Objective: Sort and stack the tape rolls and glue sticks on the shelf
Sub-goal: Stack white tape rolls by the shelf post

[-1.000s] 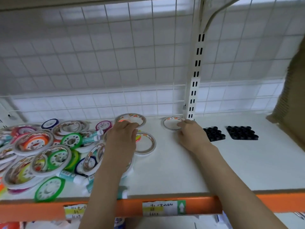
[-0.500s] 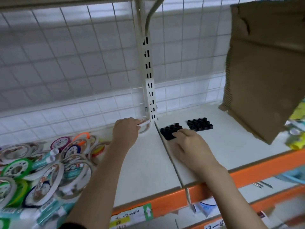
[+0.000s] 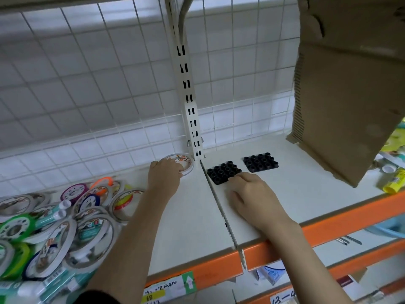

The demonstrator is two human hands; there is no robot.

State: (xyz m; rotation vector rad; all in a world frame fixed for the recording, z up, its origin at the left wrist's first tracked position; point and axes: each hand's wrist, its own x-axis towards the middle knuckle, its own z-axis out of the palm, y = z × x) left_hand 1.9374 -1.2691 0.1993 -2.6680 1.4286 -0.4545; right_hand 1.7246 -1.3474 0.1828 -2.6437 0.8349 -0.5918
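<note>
Unsorted tape rolls and glue sticks heaped at shelf left. Left hand rests curled fingers on a white tape roll at the back by the upright, seemingly starting a stack; grip unclear. Right hand lies flat, holding nothing, touching black tray; next likely fetch another roll from the heap.

Left hand resting on white tape roll by upright post, right hand touching nearer black tray.
</note>
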